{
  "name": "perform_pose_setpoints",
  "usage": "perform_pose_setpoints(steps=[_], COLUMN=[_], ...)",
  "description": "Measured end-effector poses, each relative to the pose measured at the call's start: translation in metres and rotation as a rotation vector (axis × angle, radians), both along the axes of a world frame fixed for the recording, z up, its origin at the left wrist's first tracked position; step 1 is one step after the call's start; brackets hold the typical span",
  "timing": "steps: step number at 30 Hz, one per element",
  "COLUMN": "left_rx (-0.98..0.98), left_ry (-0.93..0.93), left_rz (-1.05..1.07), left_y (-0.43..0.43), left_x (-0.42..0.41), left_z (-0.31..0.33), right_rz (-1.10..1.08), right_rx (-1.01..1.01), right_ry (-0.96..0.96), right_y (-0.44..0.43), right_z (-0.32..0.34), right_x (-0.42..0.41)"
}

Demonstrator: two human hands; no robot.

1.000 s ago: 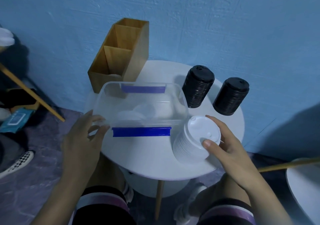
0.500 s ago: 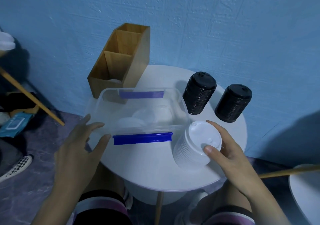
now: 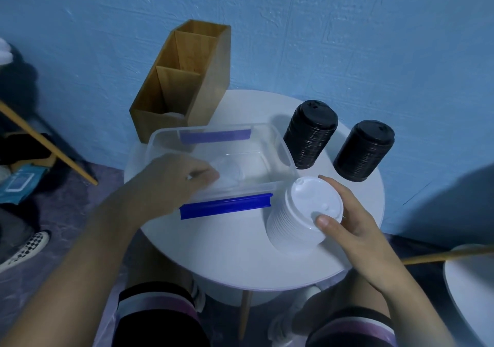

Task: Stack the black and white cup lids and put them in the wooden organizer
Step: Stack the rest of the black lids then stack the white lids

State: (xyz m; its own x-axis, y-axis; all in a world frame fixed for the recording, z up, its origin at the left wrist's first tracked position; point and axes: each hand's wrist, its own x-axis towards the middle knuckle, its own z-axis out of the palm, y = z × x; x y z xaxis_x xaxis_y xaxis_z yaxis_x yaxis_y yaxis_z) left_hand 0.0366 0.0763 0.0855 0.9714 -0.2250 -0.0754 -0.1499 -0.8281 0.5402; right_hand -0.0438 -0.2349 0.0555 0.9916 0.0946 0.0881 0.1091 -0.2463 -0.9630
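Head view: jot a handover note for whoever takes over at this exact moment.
Left hand: reaching into the clear container, fingers curled over loose white lids; grip unclear.
Right hand: holds the white lid stack on the table.
One black lid stack stands beside the container, a second black lid stack to its right.
Done: three stacks built.
Left: add the loose lids, move the stacks into the wooden organizer.

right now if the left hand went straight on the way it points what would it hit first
Probably the loose white lids in the clear container that the left hand reaches into, though depth is unclear.
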Motion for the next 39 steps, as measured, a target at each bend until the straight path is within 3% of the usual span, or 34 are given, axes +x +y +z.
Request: perform_pose_setpoints(steps=[3, 10, 23, 27, 34, 39], left_rx=[-0.016, -0.325, -0.658, -0.807, -1.249, -1.164], left_ry=[0.005, 0.077, -0.252, -0.134, 0.294, 0.372], left_rz=[-0.029, 0.012, 0.054, 0.020, -0.057, -0.042], left_y=[-0.005, -0.017, -0.048, -0.060, -0.078, -0.094], left_x=[0.011, 0.012, 0.004, 0.002, -0.002, -0.017], left_z=[0.003, 0.007, 0.018, 0.027, 0.026, 0.012], right_rz=[0.007, 0.029, 0.026, 0.036, 0.067, 0.090], right_rx=[0.009, 0.018, 0.015, 0.028, 0.040, 0.052], right_ry=[0.007, 0.011, 0.022, 0.020, 0.009, 0.007], right_y=[0.000, -0.001, -0.001, -0.001, -0.003, -0.005], right_z=[-0.001, 0.001, -0.002, -0.001, -0.003, -0.006], right_x=[0.000, 0.001, 0.003, 0.003, 0.003, 0.004])
